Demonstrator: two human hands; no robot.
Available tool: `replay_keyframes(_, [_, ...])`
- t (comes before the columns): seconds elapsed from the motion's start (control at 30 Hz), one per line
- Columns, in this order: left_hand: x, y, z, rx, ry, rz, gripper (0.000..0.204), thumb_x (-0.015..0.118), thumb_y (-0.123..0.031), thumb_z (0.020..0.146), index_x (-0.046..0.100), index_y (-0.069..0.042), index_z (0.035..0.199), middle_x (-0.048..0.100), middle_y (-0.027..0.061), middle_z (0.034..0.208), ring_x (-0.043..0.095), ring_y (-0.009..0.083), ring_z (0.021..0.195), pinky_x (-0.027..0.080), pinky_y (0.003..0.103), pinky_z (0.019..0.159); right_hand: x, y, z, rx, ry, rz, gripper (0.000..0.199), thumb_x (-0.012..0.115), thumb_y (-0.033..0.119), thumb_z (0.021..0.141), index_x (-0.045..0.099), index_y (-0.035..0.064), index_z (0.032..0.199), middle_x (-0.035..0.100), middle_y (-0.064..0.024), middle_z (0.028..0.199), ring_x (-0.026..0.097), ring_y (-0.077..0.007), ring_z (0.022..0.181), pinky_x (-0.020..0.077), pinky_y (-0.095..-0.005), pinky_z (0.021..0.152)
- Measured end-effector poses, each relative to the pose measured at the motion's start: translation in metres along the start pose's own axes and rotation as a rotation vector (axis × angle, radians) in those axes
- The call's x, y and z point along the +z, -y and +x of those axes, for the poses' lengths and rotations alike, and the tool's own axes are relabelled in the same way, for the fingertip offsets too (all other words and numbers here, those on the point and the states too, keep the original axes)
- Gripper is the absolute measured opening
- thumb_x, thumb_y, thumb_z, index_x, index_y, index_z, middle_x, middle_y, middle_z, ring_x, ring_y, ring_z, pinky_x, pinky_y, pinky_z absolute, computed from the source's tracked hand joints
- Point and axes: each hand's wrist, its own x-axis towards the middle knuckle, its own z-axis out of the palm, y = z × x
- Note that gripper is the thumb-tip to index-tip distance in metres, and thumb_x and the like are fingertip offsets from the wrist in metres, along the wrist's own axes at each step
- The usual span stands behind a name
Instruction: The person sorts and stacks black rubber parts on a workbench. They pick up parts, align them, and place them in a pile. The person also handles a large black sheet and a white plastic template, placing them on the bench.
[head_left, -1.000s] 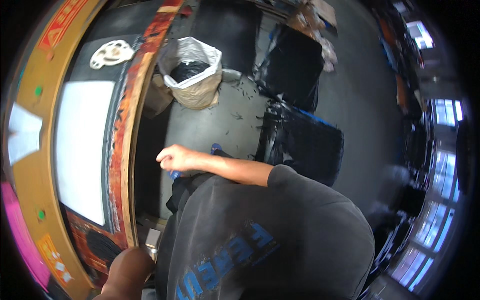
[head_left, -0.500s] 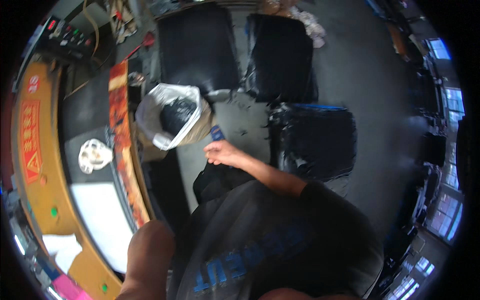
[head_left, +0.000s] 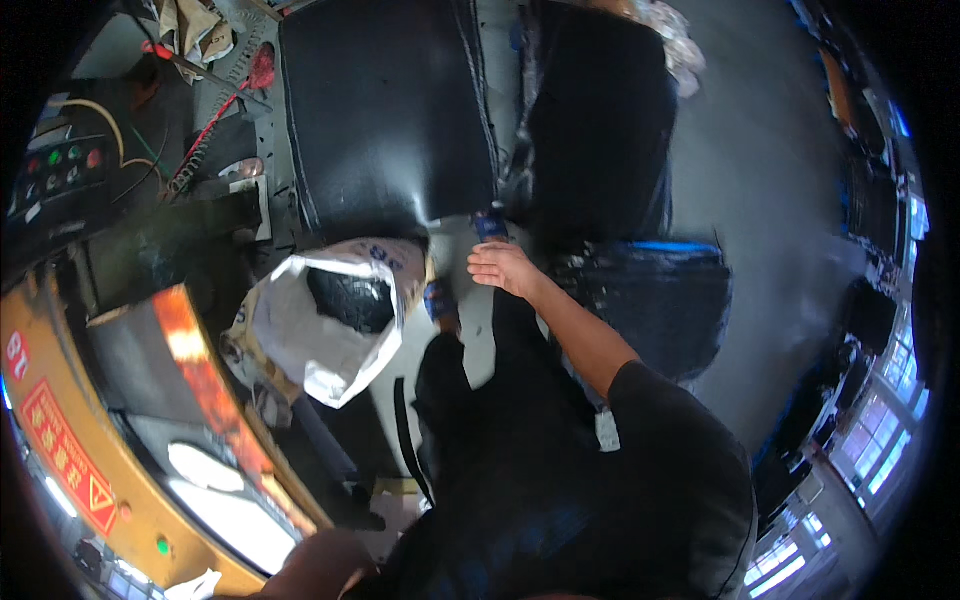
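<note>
My right hand (head_left: 502, 268) hangs over the floor in front of my legs, fingers stretched out and nothing visible in them. Left of it stands an open sack (head_left: 325, 375) with a white lining, and dark shiny material (head_left: 352, 298) lies inside. Beyond the hand are a large black stack (head_left: 385, 110) and a second black stack (head_left: 600, 125). A third, lower black stack (head_left: 655, 305) sits to its right. Of my left arm (head_left: 325, 562) only a part shows at the lower edge; the hand is out of sight.
A yellow machine frame (head_left: 95, 455) curves along the left, with an orange-red worn bar (head_left: 205, 365) beside it. Behind it is a control box (head_left: 60, 180) with coloured buttons. My feet wear blue footwear (head_left: 437, 300) close to the sack. Crumpled clear plastic (head_left: 670, 45) lies at the far side.
My view has shifted so the machine sits farther left and lower. My body has moved toward the stacks, and both feet now show. My right hand has moved right and its fingers are straighter.
</note>
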Motion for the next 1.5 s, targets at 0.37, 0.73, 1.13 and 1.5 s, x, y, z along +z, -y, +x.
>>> replay_keyframes(0.37, [-0.101,0.283,-0.202,-1.138,-1.237,0.12,0.047,0.066,-0.048,0.102,0.066,-0.002,0.111,0.071,0.0154,0.105,0.07,0.0322,0.096,0.059,0.052,0.087,-0.008,0.017,0.344,0.159,-0.482,0.559,0.06,0.068,0.022,0.101,0.042,-0.0058,0.148,0.049,-0.0247,0.152,0.056,-0.041,0.135,0.0532,-0.0537,0.109])
replay_keyframes(0.73, [-0.074,0.302,-0.188,-1.101,-1.292,0.098,0.053,0.068,-0.049,0.101,0.066,0.002,0.115,0.071,0.0182,0.111,0.071,0.0339,0.1,0.06,0.053,0.09,0.023,0.045,0.319,0.104,-0.246,0.435,0.04,0.077,0.053,0.094,0.064,0.0148,0.099,0.062,-0.0023,0.074,0.051,-0.0127,0.051,0.0442,-0.0321,0.048])
replay_keyframes(1.13, [-0.015,0.259,-0.159,-1.026,-1.155,0.094,0.029,0.06,-0.029,0.109,0.065,0.0,0.11,0.07,0.0128,0.102,0.07,0.0255,0.09,0.06,0.044,0.082,0.205,0.31,0.077,-0.095,0.188,0.112,0.034,0.062,0.04,0.106,0.053,0.0217,0.078,0.056,0.0035,0.062,0.048,-0.0102,0.046,0.0376,-0.0284,0.044])
replay_keyframes(1.5, [-0.15,0.12,-0.022,-0.652,-1.055,1.305,0.043,0.059,-0.03,0.108,0.065,0.006,0.132,0.071,0.0198,0.123,0.067,0.0278,0.11,0.051,0.038,0.103,0.135,0.26,-0.12,0.144,0.358,-0.231,0.029,0.062,0.032,0.107,0.058,0.013,0.086,0.052,0.0025,0.071,0.052,-0.0096,0.061,0.0423,-0.0277,0.049])
